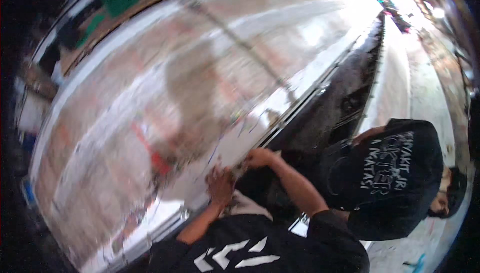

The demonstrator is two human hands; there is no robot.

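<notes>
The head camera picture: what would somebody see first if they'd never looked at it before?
Probably the huge, curved, pale surface sweeping across the left and middle, with a red streak on its lower part. Next, a co-worker's black shirt with white lettering at the right. Then the left hand and right hand, low in the middle by the surface's edge.

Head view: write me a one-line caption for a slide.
Left hand and right hand at the edge of a broad, blotchy pale panel, a co-worker in black close by.
</notes>
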